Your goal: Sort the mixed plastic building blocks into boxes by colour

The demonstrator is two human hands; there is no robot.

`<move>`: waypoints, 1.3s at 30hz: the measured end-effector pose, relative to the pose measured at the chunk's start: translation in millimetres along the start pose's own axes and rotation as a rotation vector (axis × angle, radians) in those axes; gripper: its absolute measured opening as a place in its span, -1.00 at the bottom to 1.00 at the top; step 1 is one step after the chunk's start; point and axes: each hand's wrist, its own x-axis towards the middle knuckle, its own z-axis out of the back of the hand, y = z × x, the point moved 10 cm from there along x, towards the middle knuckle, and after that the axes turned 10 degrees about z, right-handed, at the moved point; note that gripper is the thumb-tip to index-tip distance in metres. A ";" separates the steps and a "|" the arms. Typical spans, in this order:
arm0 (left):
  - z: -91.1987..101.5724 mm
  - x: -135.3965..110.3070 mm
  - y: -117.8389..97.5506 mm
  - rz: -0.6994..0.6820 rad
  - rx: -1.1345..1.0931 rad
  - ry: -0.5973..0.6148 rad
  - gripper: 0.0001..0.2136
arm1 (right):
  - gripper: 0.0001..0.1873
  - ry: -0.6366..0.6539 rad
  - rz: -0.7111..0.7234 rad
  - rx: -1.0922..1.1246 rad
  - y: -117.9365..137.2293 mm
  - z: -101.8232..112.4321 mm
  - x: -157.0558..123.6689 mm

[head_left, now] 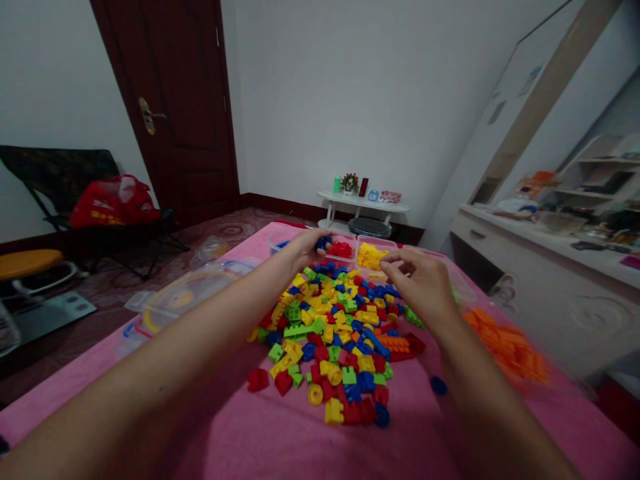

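Observation:
My left hand is closed around a few dark blue toy building blocks. It hovers at the far end of the pile, between a round clear tub and a container of red blocks. My right hand has its fingers loosely bent and apart, beside a clear container of yellow blocks; I see nothing held in it. Between my arms spreads a mixed pile of building blocks in red, yellow, blue and green, with some wheels among them.
Orange blocks lie in a heap at the right of the pink-covered table. Clear lids with coloured rims rest at the left. One blue disc sits near my right forearm. Behind stands a low white shelf.

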 end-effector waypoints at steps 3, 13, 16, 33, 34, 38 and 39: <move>32.9 19.3 -45.8 -0.124 0.200 -0.193 -0.90 | -0.85 -0.021 -0.019 -0.016 -7.1 11.0 0.9; 57.3 31.8 -70.8 -0.292 1.059 -0.394 -0.86 | -0.88 0.349 -0.226 -0.169 -64.9 11.7 -11.8; 4.8 10.0 -66.2 -0.574 1.237 -0.303 -0.80 | -0.84 0.719 -0.321 -0.142 -88.2 -20.1 -42.4; -82.2 -60.1 69.7 -0.644 1.310 0.199 -0.75 | -0.90 1.070 -0.447 -0.315 -84.5 -52.3 -88.0; -79.0 -61.3 64.5 -0.632 1.326 0.160 -0.67 | -0.94 1.006 -0.427 -0.348 -85.4 -47.3 -79.3; -75.1 -68.6 51.6 -0.663 1.399 0.065 -0.53 | -0.83 0.689 -0.317 -0.465 -84.1 -33.4 -49.7; -75.9 -69.0 52.8 -0.667 1.401 0.074 -0.56 | -0.79 0.668 -0.298 -0.465 -84.3 -36.8 -49.6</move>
